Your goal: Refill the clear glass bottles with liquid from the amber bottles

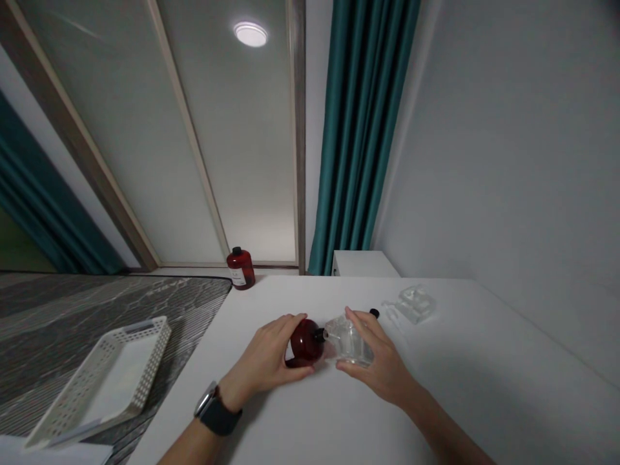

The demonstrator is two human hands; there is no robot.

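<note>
My left hand (265, 359) grips a dark red round bottle (305, 342) tipped on its side on the white table (465, 387). The bottle's black neck points right and meets the mouth of a clear glass bottle (349, 343), around which my right hand (380, 361) is closed. A small black cap (374, 313) lies just behind my right hand. A watch with a dark strap sits on my left wrist.
A second dark red bottle (241, 268) stands upright at the table's far left corner. A clear glass object (414, 303) lies at the far right. A white perforated basket (104, 381) rests on the grey patterned surface to the left. Teal curtains hang behind.
</note>
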